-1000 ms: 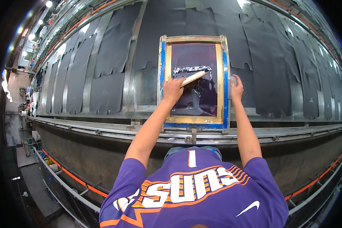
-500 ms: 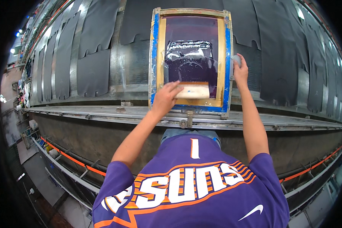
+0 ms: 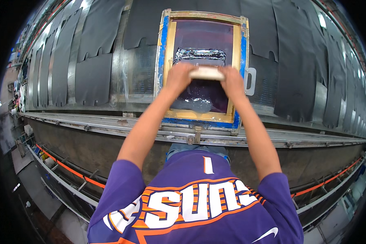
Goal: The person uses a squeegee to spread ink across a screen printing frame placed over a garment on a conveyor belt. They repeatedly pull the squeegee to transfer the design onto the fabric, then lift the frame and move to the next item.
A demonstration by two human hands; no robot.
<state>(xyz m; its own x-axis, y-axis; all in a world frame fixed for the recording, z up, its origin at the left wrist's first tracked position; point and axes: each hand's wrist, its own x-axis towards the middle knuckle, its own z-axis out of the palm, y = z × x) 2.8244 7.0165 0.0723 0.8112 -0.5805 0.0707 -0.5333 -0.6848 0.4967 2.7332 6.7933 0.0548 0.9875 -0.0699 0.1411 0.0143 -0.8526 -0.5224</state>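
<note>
A screen frame (image 3: 243,40) with blue and gold tape round its edges lies on the long bench. Its dark purple mesh (image 3: 203,34) carries shiny smears of wet material. My left hand (image 3: 180,77) and my right hand (image 3: 232,81) grip opposite ends of a pale squeegee (image 3: 206,72) over the middle of the mesh, both slightly blurred. Just right of the frame is a metal handle (image 3: 252,81), with no hand on it.
Dark grey sheets (image 3: 93,77) lie in rows along the metal bench (image 3: 122,89) on both sides of the frame. A metal rail (image 3: 150,132) runs along the near edge. Orange rails (image 3: 69,166) with railings stand lower at the sides, and assorted items crowd the far left.
My right hand has left the handle on the frame's side and taken hold of the squeegee. My left hand has moved the squeegee up from the near end of the mesh to its middle.
</note>
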